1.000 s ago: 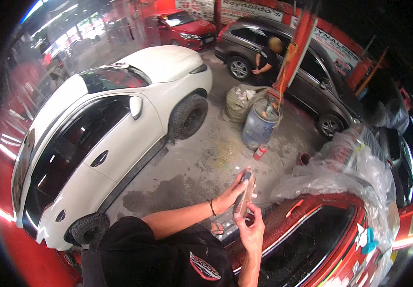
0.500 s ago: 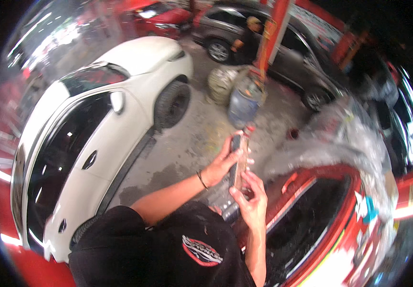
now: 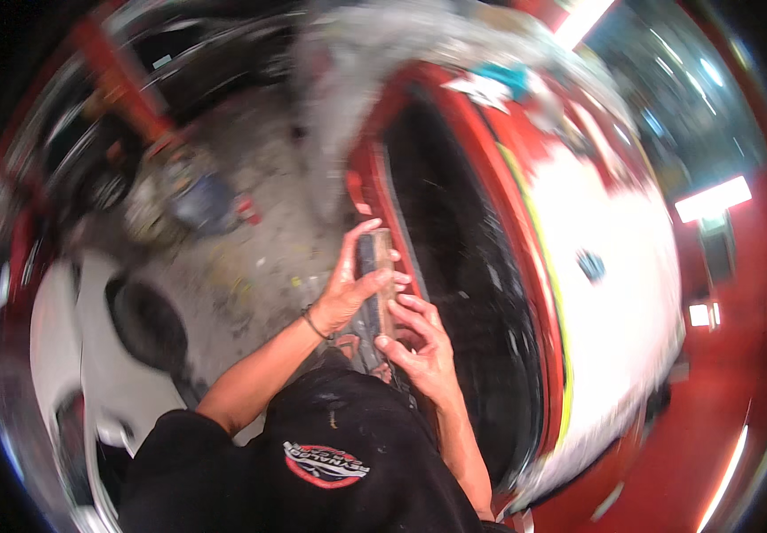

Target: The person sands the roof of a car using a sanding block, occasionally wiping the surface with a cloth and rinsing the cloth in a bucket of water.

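In front of my body I hold a long, narrow sanding block [image 3: 383, 247], dark on one side and brown on the other. My left hand [image 3: 344, 291] grips its upper part, with the thumb laid across the face and fingertips showing past the far edge. Around the lower end close the fingers and thumb of my right hand [image 3: 425, 348]. Just right of both hands stands a red car [image 3: 495, 149] with a dark side window [image 3: 450, 213]; the block appears apart from it, though depth is hard to judge.
A pale patch [image 3: 619, 258] covers part of the car, edged by yellow-green tape [image 3: 545, 253]. Clear plastic sheeting [image 3: 330, 98] drapes its far end near a teal cloth [image 3: 506, 80]. To the left are a blue drum [image 3: 206, 206], a red post [image 3: 121, 84] and a white car [image 3: 139, 382].
My view has swung right, bringing the red car beside my hands and shifting the white car and drum left. Both hands keep hold of the block. The person by the dark car is out of sight.
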Available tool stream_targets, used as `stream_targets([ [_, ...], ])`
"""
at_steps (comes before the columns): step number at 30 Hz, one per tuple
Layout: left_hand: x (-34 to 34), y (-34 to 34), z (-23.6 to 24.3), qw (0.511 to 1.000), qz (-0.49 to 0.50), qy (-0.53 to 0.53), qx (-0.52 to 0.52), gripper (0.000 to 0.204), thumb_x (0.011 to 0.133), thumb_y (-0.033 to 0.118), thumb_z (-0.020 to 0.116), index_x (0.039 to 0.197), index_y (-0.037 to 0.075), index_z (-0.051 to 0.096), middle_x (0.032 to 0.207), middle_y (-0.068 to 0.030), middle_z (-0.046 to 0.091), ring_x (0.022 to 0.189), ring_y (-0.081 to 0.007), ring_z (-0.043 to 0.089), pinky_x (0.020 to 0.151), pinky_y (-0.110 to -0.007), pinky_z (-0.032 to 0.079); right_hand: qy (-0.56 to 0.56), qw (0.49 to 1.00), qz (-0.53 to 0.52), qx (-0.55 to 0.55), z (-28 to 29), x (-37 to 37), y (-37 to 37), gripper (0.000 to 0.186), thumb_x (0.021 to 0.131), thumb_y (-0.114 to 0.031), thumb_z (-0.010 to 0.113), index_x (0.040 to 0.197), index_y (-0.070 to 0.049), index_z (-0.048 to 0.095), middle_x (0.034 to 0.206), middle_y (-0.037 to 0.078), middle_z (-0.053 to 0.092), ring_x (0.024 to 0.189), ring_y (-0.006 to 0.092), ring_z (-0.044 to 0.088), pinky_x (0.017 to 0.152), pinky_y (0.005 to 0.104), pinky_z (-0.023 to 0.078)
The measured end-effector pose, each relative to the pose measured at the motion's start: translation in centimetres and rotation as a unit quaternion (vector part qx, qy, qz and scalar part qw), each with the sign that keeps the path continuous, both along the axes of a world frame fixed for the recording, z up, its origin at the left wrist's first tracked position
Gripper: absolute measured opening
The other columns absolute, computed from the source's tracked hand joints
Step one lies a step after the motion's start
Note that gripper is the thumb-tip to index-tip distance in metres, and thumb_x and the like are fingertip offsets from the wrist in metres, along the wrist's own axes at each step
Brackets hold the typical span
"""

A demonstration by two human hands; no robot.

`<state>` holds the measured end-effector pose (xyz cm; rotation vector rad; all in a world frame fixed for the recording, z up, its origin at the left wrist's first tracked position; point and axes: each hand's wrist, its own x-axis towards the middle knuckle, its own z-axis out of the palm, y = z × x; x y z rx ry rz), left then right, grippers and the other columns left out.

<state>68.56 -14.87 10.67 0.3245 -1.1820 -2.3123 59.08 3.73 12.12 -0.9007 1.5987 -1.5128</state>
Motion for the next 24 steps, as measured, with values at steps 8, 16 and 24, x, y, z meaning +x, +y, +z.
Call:
stream_targets([
  [8, -12.3, 17.8, 0.6, 0.946, -0.322, 0.003, 0.019, 0.069, 0.100, 0.023, 0.078, 0.155, 0.022, 0.037, 0.124, -0.0126, 0.061, 0.122, -0.0364, 0.072, 0.098, -0.055, 0.064, -0.045, 0.933, -0.357, -0.030, 0.7, -0.2, 19.8, 0.029, 0.103, -0.022, 0.078, 0.127, -0.009, 0.069, 0.148, 0.011, 0.057, 0.138, 0.0237, 0.060, 0.109, 0.0393, 0.056],
  [16, -15.1, 28.8, 2.7, 0.845, -0.527, 0.064, -0.067, 0.075, 0.098, 0.028, 0.083, 0.155, 0.014, 0.037, 0.137, -0.0145, 0.066, 0.129, -0.0217, 0.064, 0.112, -0.041, 0.052, -0.417, 0.806, -0.260, -0.330, -3.3, 1.2, 28.8, 0.068, 0.107, -0.053, 0.066, 0.151, -0.002, 0.056, 0.127, 0.020, 0.074, 0.105, 0.0369, 0.078, 0.089, 0.0522, 0.066],
  [24, -17.0, 26.9, 1.5, 0.856, -0.505, 0.016, -0.111, 0.076, 0.098, 0.030, 0.083, 0.156, 0.014, 0.037, 0.143, -0.0206, 0.064, 0.139, -0.0274, 0.061, 0.117, -0.046, 0.050, -0.460, 0.812, -0.214, -0.289, -4.8, -2.7, 27.4, 0.064, 0.098, -0.037, 0.080, 0.147, -0.004, 0.057, 0.124, 0.018, 0.073, 0.099, 0.0293, 0.077, 0.081, 0.0435, 0.066],
])
